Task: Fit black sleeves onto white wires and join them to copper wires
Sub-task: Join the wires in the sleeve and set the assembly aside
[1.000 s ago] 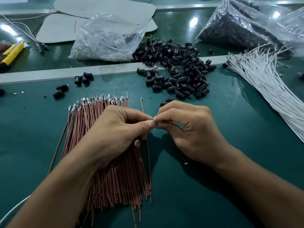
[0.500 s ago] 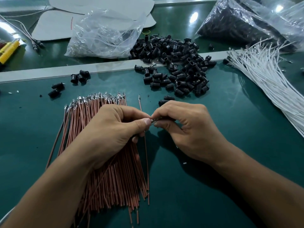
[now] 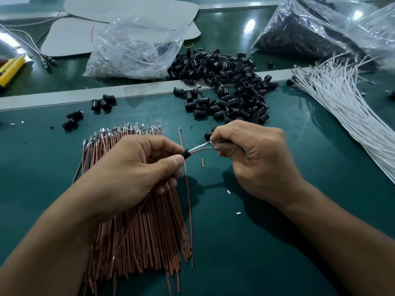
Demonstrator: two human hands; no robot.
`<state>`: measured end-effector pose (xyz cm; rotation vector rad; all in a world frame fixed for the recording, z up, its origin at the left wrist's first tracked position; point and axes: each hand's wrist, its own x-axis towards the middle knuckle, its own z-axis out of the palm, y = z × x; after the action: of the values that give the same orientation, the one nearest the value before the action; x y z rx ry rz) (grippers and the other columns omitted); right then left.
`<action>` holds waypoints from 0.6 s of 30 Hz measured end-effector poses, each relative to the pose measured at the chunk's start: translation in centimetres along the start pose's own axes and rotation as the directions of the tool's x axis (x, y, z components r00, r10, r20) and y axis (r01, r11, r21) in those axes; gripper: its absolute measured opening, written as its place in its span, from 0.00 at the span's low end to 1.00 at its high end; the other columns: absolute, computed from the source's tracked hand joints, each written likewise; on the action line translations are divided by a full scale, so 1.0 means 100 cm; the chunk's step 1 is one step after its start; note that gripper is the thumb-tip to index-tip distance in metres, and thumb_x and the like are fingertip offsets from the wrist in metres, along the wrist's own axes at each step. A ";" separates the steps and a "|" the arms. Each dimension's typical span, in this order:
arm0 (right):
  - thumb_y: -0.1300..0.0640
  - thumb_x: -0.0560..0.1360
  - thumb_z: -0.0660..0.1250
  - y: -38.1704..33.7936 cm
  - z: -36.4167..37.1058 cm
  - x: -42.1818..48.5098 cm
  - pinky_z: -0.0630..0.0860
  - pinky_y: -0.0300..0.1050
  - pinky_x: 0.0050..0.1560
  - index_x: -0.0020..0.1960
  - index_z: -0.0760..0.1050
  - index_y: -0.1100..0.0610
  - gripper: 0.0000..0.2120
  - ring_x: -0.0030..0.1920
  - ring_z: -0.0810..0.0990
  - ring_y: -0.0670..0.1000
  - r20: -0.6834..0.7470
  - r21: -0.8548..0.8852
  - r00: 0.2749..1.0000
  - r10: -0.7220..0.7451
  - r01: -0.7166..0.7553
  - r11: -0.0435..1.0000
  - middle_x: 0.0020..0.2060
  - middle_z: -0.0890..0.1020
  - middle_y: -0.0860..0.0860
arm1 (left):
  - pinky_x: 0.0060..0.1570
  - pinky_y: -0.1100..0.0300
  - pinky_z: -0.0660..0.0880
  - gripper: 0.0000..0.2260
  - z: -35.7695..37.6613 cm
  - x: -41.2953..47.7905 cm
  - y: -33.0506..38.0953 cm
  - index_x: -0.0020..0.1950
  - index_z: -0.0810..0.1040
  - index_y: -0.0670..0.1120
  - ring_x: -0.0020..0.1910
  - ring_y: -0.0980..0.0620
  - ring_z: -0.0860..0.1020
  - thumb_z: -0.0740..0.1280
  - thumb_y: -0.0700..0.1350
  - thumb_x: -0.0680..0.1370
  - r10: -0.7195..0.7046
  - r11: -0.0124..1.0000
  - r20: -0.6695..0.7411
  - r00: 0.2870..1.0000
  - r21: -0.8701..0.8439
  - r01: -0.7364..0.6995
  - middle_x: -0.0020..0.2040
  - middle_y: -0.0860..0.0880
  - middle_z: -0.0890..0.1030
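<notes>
**Both hands are holding a sleeved wire pair over the table**

The left hand (image 3: 136, 171) is pinching a black sleeve (image 3: 185, 154) between thumb and fingertips. The right hand (image 3: 256, 159) is curling its fingers and gripping the far ends of a white wire (image 3: 199, 146) and a copper wire (image 3: 202, 150), which are running side by side out of the sleeve across the short gap between the hands.

Under the left hand a bundle of copper wires (image 3: 139, 231) is lying on the green table (image 3: 245, 263), with one loose strand just beside its right edge. Behind the hands a heap of black sleeves (image 3: 230, 86) is spreading across a grey strip (image 3: 64, 99). To the right a sheaf of white wires (image 3: 352, 116) is fanning out. Further back a crumpled clear bag (image 3: 136, 50) is sitting to the left of the heap, and a second bag (image 3: 310, 28), filled with dark parts, is lying at the top right.
</notes>
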<state>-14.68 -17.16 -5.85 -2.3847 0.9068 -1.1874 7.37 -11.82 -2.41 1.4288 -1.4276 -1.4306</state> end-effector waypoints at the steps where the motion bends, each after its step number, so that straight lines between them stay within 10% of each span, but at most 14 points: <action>1: 0.74 0.75 0.68 0.000 -0.001 0.000 0.77 0.45 0.39 0.46 0.81 0.67 0.05 0.36 0.79 0.50 0.006 -0.005 1.000 -0.005 0.005 1.000 0.37 0.81 0.53 | 0.31 0.61 0.78 0.08 0.000 0.001 -0.001 0.47 0.83 0.46 0.34 0.50 0.81 0.69 0.47 0.71 0.023 1.000 -0.008 1.000 0.012 -0.023 0.37 0.43 0.83; 12: 0.73 0.75 0.70 -0.007 0.003 -0.001 0.77 0.48 0.39 0.46 0.81 0.65 0.06 0.38 0.79 0.51 0.055 -0.033 0.997 -0.054 0.056 0.998 0.38 0.82 0.53 | 0.30 0.67 0.72 0.11 0.015 0.004 -0.001 0.49 0.84 0.54 0.30 0.59 0.77 0.66 0.55 0.72 0.195 0.957 -0.051 0.980 0.231 -0.178 0.38 0.51 0.85; 18: 0.70 0.74 0.72 -0.008 0.002 -0.001 0.79 0.43 0.41 0.46 0.83 0.65 0.02 0.38 0.82 0.49 0.027 0.008 0.998 -0.063 0.063 0.998 0.38 0.84 0.53 | 0.33 0.42 0.73 0.16 0.013 0.002 0.001 0.43 0.83 0.54 0.33 0.37 0.75 0.61 0.61 0.72 0.160 0.924 -0.016 0.987 0.355 -0.144 0.38 0.35 0.79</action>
<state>-14.29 -16.53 -5.60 -2.4345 0.8235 -1.1764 6.07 -11.72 -2.58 1.5127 -1.7917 -1.0738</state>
